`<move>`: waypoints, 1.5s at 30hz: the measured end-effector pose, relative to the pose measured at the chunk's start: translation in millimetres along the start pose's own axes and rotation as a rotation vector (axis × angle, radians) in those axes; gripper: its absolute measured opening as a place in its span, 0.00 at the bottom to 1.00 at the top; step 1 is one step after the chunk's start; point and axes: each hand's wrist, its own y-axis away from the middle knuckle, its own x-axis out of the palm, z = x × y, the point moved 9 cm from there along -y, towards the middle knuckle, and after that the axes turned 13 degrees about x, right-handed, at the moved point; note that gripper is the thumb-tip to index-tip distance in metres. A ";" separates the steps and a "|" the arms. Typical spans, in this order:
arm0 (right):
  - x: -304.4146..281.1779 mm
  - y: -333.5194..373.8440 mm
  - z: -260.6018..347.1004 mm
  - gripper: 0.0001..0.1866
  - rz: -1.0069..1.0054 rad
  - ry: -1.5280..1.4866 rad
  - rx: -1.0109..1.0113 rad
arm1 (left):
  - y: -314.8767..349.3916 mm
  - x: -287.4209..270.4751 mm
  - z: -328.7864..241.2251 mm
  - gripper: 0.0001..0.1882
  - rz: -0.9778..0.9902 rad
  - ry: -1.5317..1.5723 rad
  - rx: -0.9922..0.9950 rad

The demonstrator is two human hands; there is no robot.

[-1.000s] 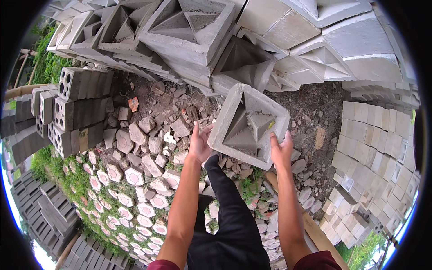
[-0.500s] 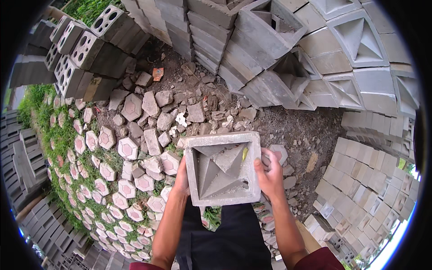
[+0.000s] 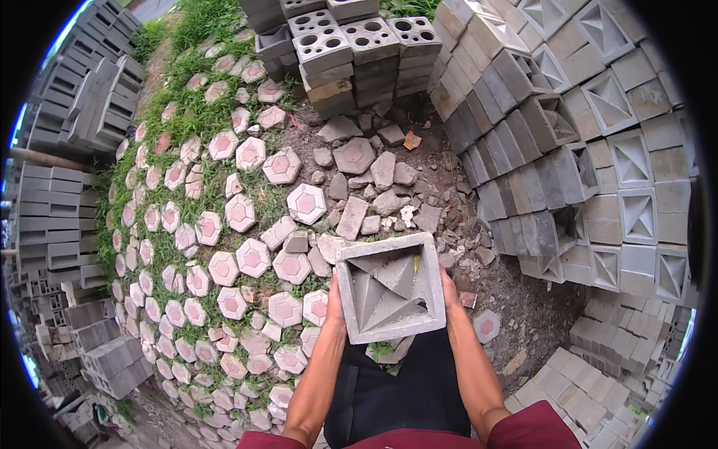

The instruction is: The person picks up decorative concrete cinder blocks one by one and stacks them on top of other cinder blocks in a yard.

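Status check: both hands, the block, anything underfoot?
Left hand and right hand gripping opposite sides. Concrete block held up, recessed face toward camera. Broken rubble on the ground beyond it.

We see hexagonal pavers [image 3: 253,257] with pink centres, spread among green grass [image 3: 202,34]. Farther ahead, we notice grey blocks [image 3: 374,69] with round holes, stacked near broken stones [image 3: 383,170], and an orange scrap [image 3: 412,141] lies on dark soil [image 3: 516,322].
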 end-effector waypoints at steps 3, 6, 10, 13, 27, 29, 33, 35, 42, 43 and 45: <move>94.1 48.2 -13.4 0.29 0.061 0.179 0.070 | 73.1 -26.5 -81.4 0.33 -0.052 0.081 0.130; 187.1 93.2 -32.4 0.33 0.229 0.309 0.087 | 146.8 -61.8 -149.0 0.34 -0.093 0.164 0.297; 295.0 159.6 -63.4 0.37 0.402 0.468 0.277 | 229.7 -97.1 -216.9 0.32 -0.142 0.363 0.365; 368.6 203.5 -85.8 0.37 0.493 0.601 0.246 | 289.0 -131.4 -255.1 0.35 -0.227 0.406 0.520; 628.6 265.0 -168.3 0.43 0.704 1.205 0.267 | 395.3 -241.4 -390.8 0.33 -0.645 0.617 0.831; 664.0 224.5 -195.9 0.44 0.840 1.200 0.356 | 383.2 -271.0 -409.1 0.32 -0.717 0.642 0.863; 774.0 177.2 -231.2 0.41 0.904 1.301 0.377 | 322.6 -339.6 -471.7 0.32 -0.634 0.782 0.933; 843.8 157.9 -240.8 0.40 1.022 1.286 0.259 | 305.3 -373.3 -527.3 0.31 -0.643 0.771 0.981; 970.6 140.1 -279.8 0.36 0.951 1.285 0.503 | 311.9 -434.5 -617.8 0.28 -0.937 0.629 1.087; 991.3 142.0 -284.9 0.35 1.007 1.214 0.500 | 317.3 -438.1 -630.3 0.27 -0.972 0.573 1.085; 1020.5 140.2 -296.8 0.33 1.006 1.197 0.517 | 328.9 -446.8 -648.6 0.26 -1.045 0.467 1.066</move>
